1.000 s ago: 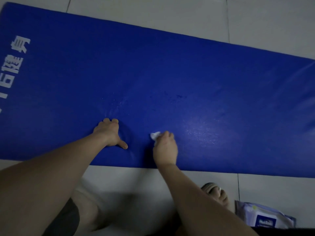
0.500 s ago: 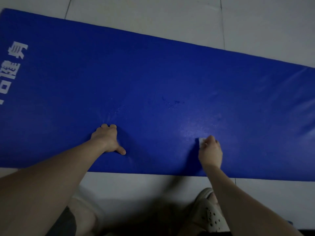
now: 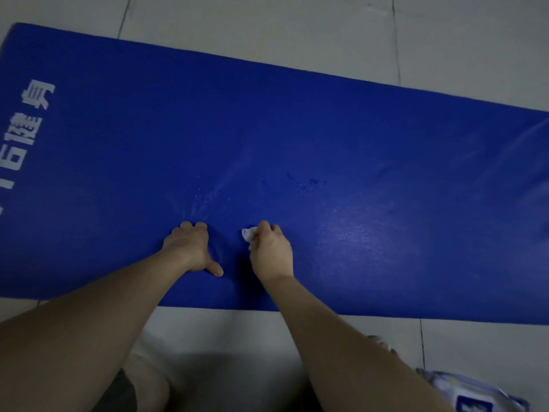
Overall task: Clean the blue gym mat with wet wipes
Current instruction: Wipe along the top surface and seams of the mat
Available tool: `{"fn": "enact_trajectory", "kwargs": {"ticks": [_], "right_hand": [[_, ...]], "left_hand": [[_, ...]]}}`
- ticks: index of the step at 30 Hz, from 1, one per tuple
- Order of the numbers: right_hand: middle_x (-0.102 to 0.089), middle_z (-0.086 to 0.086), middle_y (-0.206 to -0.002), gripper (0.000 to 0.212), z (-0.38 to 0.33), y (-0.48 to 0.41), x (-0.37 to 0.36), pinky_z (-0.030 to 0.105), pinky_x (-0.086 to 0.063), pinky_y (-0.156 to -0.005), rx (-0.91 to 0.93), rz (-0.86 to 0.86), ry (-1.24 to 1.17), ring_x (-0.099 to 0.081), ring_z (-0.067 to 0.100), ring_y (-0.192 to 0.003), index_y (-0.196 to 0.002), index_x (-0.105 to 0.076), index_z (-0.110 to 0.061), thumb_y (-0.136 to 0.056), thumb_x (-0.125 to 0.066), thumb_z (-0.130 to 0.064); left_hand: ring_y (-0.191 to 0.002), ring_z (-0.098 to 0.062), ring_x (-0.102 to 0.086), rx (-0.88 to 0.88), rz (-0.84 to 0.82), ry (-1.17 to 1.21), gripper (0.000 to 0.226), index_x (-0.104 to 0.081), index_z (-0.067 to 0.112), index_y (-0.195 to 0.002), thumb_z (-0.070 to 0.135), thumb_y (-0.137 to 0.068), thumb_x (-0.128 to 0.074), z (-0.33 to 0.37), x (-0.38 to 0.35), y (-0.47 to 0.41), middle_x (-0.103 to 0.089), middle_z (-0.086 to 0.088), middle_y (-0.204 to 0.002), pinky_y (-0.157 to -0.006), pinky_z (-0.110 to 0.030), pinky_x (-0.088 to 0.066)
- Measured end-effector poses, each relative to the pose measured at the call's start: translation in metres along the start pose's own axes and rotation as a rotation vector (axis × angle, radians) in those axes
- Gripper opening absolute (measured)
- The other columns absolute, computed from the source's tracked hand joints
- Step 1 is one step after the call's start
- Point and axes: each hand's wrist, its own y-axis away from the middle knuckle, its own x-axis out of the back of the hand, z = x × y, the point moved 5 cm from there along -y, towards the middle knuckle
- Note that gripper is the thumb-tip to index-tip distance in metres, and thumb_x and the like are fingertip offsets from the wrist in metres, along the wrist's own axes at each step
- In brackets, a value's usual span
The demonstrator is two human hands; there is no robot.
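Blue gym mat point(image 3: 297, 129): long, padded rectangle with a smooth, vinyl-like skin. It lies flat on the pale tiled floor point(image 3: 267, 34), with its near long edge just in front of the person. White printed lettering point(image 3: 29, 129) marks its left end.
Left hand point(image 3: 190, 248): leans on the mat close to the near edge. The fingers look bent under and the thumb is stretched out; it holds nothing. The skin of the mat sinks and wrinkles around it.
Right hand point(image 3: 271, 252): just beside the left one, with fingers closed round a small crumpled white wet wipe point(image 3: 248, 233). Only a corner of the wipe shows, and it touches the mat.
Surface: some dark specks point(image 3: 309, 182) lie beyond the hands. To the right there is a faint sheen point(image 3: 356, 233), probably dampness.
Handling: I judge the mat soft and yielding, bulky but rather light, and flexible, not fragile. The skin seems slick, more so where it is wet.
Where to hold: lifting is not needed. It is best steadied by pressing from above next to the place being wiped. To shift it, a corner or the thick long edge would give the best grip.
Progress: only the near strip seems treated; the far side and the left end probably remain.
Risk: the mat may slide on the smooth tiles under hard rubbing.
Supply: a soft plastic pack of wipes point(image 3: 475, 396) lies on the floor at the lower right, partly out of view.
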Motion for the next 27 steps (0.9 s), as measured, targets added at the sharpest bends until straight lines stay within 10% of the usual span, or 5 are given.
{"fn": "enact_trajectory", "kwargs": {"ticks": [13,27], "right_hand": [[-0.055,0.023,-0.126,0.034,0.188,-0.004,0.106,0.043,-0.044,-0.081,-0.649,0.350,-0.071,-0.058,0.043,-0.106,-0.120,-0.050,-0.002,-0.104,-0.046,-0.032],[-0.059,0.007,-0.104,0.011,0.000,-0.037,0.013,0.034,-0.050,-0.069,0.075,0.081,0.024,-0.059,0.023,-0.085,-0.104,-0.054,-0.009,-0.097,-0.057,-0.016]], "left_hand": [[-0.126,-0.026,-0.047,0.002,0.005,0.007,0.127,-0.029,0.018,-0.150,0.073,-0.051,-0.088,0.000,0.000,0.003,-0.039,-0.009,-0.141,-0.094,-0.037,-0.052],[-0.126,-0.027,-0.046,0.019,-0.005,-0.036,0.122,-0.031,0.016,-0.146,0.072,-0.053,-0.087,0.002,0.001,-0.001,-0.039,-0.011,-0.140,-0.095,-0.038,-0.049]]}}
